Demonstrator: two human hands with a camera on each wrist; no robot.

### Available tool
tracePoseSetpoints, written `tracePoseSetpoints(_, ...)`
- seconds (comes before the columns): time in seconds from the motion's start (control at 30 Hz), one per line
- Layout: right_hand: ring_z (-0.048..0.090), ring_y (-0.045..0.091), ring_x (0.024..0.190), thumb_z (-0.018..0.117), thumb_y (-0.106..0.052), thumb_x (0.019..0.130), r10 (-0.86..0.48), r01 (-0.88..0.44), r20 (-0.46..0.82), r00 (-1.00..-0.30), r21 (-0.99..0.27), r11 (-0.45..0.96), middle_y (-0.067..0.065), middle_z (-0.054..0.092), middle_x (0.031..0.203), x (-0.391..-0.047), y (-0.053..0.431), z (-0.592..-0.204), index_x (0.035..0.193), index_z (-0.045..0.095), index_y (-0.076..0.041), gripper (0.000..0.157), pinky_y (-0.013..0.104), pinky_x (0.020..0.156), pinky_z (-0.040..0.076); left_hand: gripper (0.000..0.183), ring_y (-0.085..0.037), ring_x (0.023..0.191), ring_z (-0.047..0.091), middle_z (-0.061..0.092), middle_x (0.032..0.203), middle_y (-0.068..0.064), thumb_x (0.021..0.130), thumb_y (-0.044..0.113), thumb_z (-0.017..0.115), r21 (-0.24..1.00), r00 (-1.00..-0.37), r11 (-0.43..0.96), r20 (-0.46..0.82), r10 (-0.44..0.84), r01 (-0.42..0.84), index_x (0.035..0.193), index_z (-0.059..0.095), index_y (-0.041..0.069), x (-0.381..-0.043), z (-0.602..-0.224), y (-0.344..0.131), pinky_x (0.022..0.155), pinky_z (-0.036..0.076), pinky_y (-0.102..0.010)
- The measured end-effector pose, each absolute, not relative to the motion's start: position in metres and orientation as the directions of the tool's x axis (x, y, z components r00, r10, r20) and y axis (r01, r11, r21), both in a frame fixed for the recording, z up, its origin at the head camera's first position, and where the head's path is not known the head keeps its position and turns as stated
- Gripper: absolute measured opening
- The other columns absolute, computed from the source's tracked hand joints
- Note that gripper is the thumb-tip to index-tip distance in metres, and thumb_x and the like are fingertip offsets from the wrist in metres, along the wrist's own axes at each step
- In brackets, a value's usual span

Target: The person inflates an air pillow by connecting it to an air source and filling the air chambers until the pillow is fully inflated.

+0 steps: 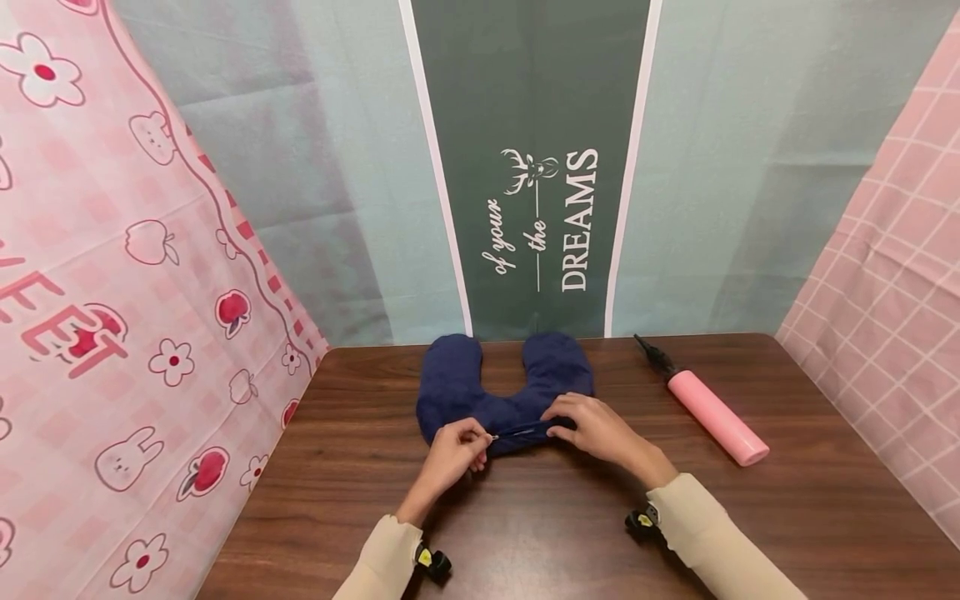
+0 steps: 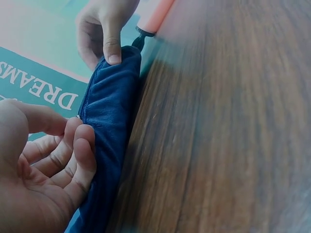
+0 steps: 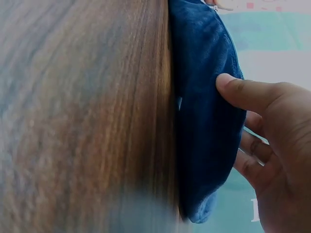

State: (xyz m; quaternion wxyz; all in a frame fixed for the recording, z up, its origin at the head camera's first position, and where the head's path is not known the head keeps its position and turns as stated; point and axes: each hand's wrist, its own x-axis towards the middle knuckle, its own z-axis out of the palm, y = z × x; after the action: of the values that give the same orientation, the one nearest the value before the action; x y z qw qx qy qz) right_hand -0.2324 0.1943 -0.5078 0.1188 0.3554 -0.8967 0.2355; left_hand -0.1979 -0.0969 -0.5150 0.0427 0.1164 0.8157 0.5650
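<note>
A navy-blue U-shaped neck pillow (image 1: 450,387) lies on the table with its two arms pointing to the back. Along its near curved edge runs a zipper (image 1: 525,431). My left hand (image 1: 452,454) pinches the small zipper pull (image 2: 78,117) between thumb and forefinger at the left part of this edge. Farther right, my right hand (image 1: 600,427) grips the pillow's edge beside the zipper. In the right wrist view the thumb presses the fabric (image 3: 201,111) from the near side, while the other fingers go behind it, partly hidden.
To the right of the pillow lies a pink hand pump (image 1: 716,417) with a black nozzle (image 1: 656,357) pointing to the back left. The brown wooden table (image 1: 345,500) meets a green printed cloth (image 1: 532,83) at the back. Pink patterned cloths hang at both sides.
</note>
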Motion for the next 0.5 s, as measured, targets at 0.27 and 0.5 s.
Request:
tracePoseSetpoints(0.27,0.072,0.011,0.095,0.084,-0.020,0.092,-0.595,-0.738,0.443,-0.670,-0.311,0.599,-0.009,0.076,0.099,-0.2351,0.1960,-0.5088,0.104,0.082,-0.020,0.012,0.036,0.085,0.060,0.012,-0.012,0.056,0.063,0.072,0.070,-0.014,0.098,0.008,0.074,0.937,-0.969,0.322,0.058,0.238,0.135,0.088,0.074,0.002,-0.1994,-0.5138,-0.1010,0.053,0.056,-0.029)
tracePoseSetpoints(0.5,0.072,0.010,0.094,0.084,-0.019,0.092,-0.599,-0.749,0.457,-0.658,-0.318,0.581,-0.009,0.076,0.098,-0.2360,0.1981,-0.5085,0.103,0.082,-0.020,0.011,0.036,0.084,0.060,0.015,-0.011,0.053,0.062,0.069,0.066,-0.010,0.098,0.010,0.074,0.924,-0.967,0.352,0.062,0.246,0.148,0.086,0.072,0.002,-0.2007,-0.5125,-0.1036,0.051,0.054,-0.029)
